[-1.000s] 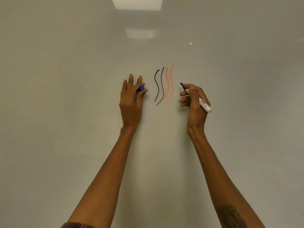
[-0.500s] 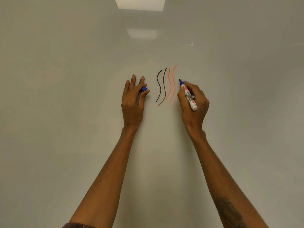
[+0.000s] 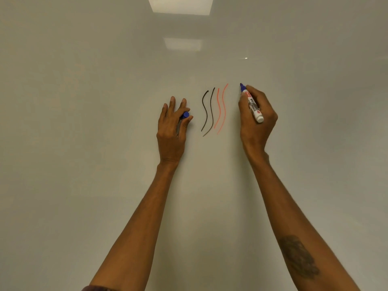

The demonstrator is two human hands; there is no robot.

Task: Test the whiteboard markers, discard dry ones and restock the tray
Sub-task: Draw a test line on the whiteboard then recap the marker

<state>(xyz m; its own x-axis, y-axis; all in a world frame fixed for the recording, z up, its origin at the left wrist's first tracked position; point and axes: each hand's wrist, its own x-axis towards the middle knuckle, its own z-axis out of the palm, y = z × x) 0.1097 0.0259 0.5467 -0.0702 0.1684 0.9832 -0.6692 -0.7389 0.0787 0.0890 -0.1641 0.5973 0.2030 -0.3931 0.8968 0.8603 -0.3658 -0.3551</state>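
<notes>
Head view: the step in hand looks like the blue test stroke. I'd use light, steady pressure and pull one long wavy line down the bare whiteboard (image 3: 105, 143), so a faint or skipping line flags a dry pen. The right hand (image 3: 257, 120) wraps the uncapped blue marker (image 3: 253, 106), nib up, just right of the red strokes (image 3: 221, 110), board contact unclear. The left hand (image 3: 171, 133) sits left of the black strokes (image 3: 207, 112), fingers spread, thumb and finger pinching the blue cap (image 3: 185, 115). The tray is out of frame.
</notes>
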